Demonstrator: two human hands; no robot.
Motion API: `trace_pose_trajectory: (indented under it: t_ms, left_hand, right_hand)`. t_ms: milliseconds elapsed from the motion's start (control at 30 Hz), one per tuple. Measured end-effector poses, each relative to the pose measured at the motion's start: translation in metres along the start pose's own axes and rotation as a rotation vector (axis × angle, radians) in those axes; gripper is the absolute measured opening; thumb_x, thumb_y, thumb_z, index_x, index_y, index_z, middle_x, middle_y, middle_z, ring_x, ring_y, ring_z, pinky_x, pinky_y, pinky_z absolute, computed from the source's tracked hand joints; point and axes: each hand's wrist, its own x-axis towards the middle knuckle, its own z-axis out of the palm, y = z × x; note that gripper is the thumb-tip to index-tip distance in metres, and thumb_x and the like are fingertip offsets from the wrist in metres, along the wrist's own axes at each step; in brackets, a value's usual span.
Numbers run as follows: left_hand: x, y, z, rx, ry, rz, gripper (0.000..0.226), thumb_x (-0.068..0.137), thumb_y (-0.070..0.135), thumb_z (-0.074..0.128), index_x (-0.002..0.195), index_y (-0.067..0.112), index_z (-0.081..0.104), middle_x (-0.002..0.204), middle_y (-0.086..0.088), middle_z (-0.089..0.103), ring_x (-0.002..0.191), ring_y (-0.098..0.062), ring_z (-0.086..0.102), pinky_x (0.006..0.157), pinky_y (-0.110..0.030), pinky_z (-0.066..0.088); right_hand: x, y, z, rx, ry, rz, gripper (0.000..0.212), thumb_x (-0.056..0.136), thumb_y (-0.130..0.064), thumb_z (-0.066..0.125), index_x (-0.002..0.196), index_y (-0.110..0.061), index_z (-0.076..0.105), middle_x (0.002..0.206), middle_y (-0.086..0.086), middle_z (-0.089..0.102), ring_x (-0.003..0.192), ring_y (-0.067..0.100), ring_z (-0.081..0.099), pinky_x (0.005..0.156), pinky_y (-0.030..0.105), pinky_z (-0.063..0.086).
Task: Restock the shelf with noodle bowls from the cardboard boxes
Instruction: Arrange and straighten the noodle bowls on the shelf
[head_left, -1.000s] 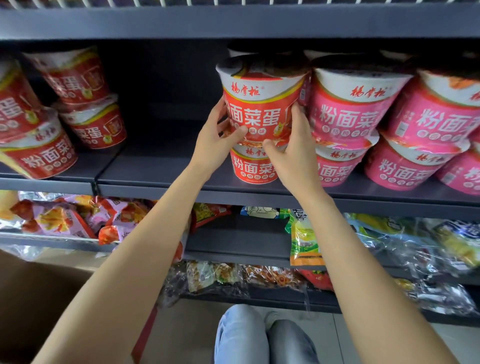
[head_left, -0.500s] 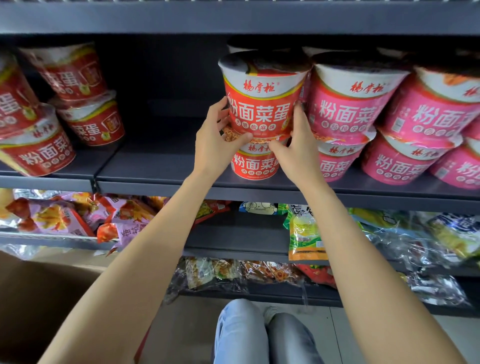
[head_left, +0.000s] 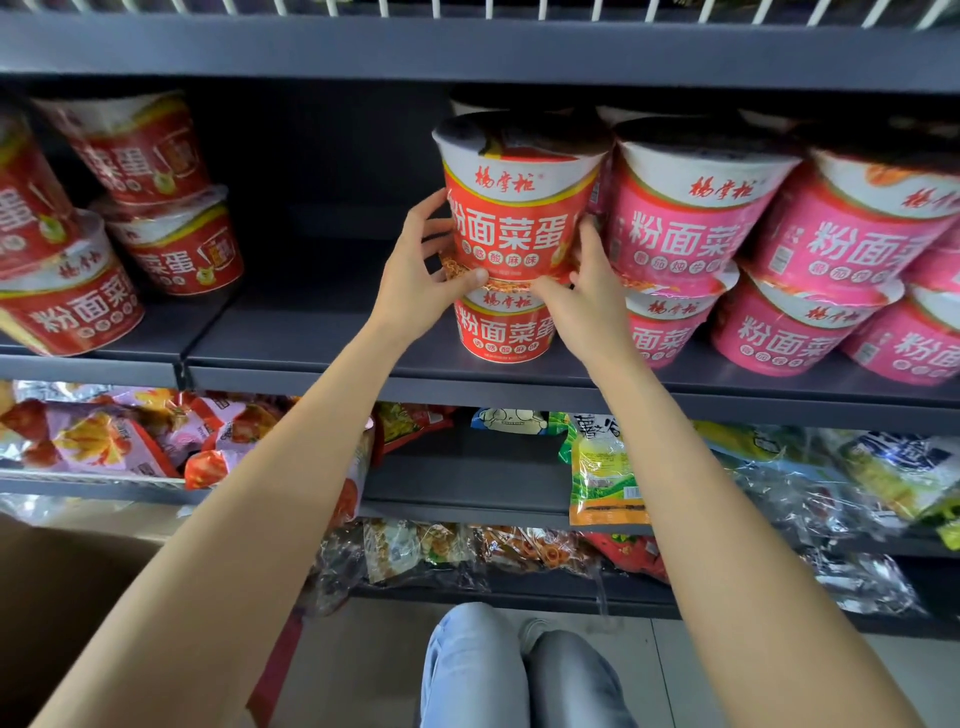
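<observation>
Nearest you, at 6 o'clock, your knees in jeans (head_left: 498, 670); at 8 o'clock a cardboard box (head_left: 67, 597), contents hidden, so can't tell how many bowls were left. Above that, snack bags (head_left: 119, 447) filled the lower shelves.

Both hands were up at 12 o'clock, clamped on the upper red bowl (head_left: 511, 208) w/ curled fingers: left hand (head_left: 415, 270) on its left side, right hand (head_left: 587, 291) on its right side near the base. That bowl sat on the lower red bowl (head_left: 501, 332), approx. square, base touching the lid below. Looked like placing was nearly done, only the letting-go left.

Progress, as a judgement: partway. One red stack of two stood beside the pink bowls (head_left: 685, 234) at 1–3 o'clock; more red bowls (head_left: 156, 208) sat at 9–10 o'clock.

Room: a wide bare stretch of shelf (head_left: 311, 332) lay between the left red bowls and your stack, at 11 o'clock. Right side tight: your bowl was just beside the pink one, right-hand fingers in that gap. The upper shelf edge (head_left: 467, 52) hung close over the stack's lid, so little headroom.
</observation>
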Motion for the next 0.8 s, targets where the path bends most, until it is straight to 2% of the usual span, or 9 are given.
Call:
trace_pose_trajectory:
  t_ms: [233,333,500,567,700,733,800]
  left_hand:
    - [-0.001,-0.003,0.005,-0.033,0.048,0.002,0.081,0.079,0.02,0.078,0.143,0.021,0.029,0.124,0.006,0.05,0.111,-0.005,0.053,0.08,-0.013,0.047]
    - [0.001,-0.005,0.006,-0.021,0.047,-0.001,0.085,0.079,0.023,0.077,0.146,0.025,0.025,0.13,0.0,0.048,0.116,-0.008,0.051,0.081,-0.012,0.044]
    - [0.0,-0.004,0.007,0.009,0.045,-0.009,0.084,0.081,0.022,0.076,0.147,0.026,0.024,0.134,-0.005,0.047,0.119,-0.012,0.049,0.086,-0.017,0.043]
    - [-0.002,-0.002,0.007,0.02,0.044,-0.015,0.082,0.082,0.019,0.074,0.147,0.024,0.024,0.136,-0.005,0.046,0.121,-0.013,0.048,0.092,-0.024,0.045]
    - [-0.012,0.003,0.007,0.043,0.043,-0.02,0.072,0.087,0.019,0.068,0.147,0.02,0.028,0.142,-0.005,0.044,0.124,-0.013,0.048,0.099,-0.032,0.045]
    - [-0.015,0.004,0.007,0.051,0.04,-0.023,0.07,0.088,0.019,0.067,0.147,0.02,0.029,0.142,-0.004,0.044,0.125,-0.013,0.047,0.099,-0.032,0.044]
    - [-0.016,0.007,0.005,0.051,0.035,-0.054,0.069,0.091,0.019,0.064,0.148,0.017,0.026,0.145,-0.004,0.044,0.129,-0.014,0.045,0.101,-0.031,0.042]
  right_hand:
    - [0.005,-0.002,-0.001,0.008,-0.04,0.03,0.073,0.091,-0.015,0.061,0.149,-0.022,0.018,0.144,-0.001,0.044,0.131,0.015,0.044,0.102,0.03,0.041]
    - [0.006,-0.002,-0.001,0.005,-0.038,0.037,0.073,0.091,-0.013,0.061,0.149,-0.021,0.018,0.143,-0.001,0.044,0.131,0.014,0.043,0.098,0.026,0.039]
    - [0.007,0.001,0.002,0.005,-0.04,0.039,0.075,0.091,-0.018,0.063,0.149,-0.021,0.017,0.145,-0.002,0.042,0.132,0.013,0.042,0.104,0.032,0.04]
    - [0.002,0.004,0.002,-0.021,-0.011,0.015,0.07,0.092,-0.017,0.061,0.149,-0.02,0.02,0.146,-0.001,0.04,0.133,0.013,0.04,0.108,0.033,0.039]
    - [-0.025,0.008,0.006,-0.311,0.165,-0.173,0.064,0.093,-0.008,0.055,0.149,-0.01,0.024,0.153,0.009,0.028,0.141,0.017,0.029,0.105,0.018,0.029]
    - [-0.029,0.01,0.008,-0.343,0.206,-0.213,0.062,0.092,-0.007,0.054,0.148,-0.009,0.026,0.153,0.01,0.03,0.141,0.019,0.03,0.105,0.018,0.03]
    - [-0.028,0.012,0.013,-0.321,0.202,-0.203,0.064,0.092,-0.008,0.055,0.149,-0.01,0.024,0.153,0.008,0.031,0.141,0.018,0.031,0.108,0.027,0.037]
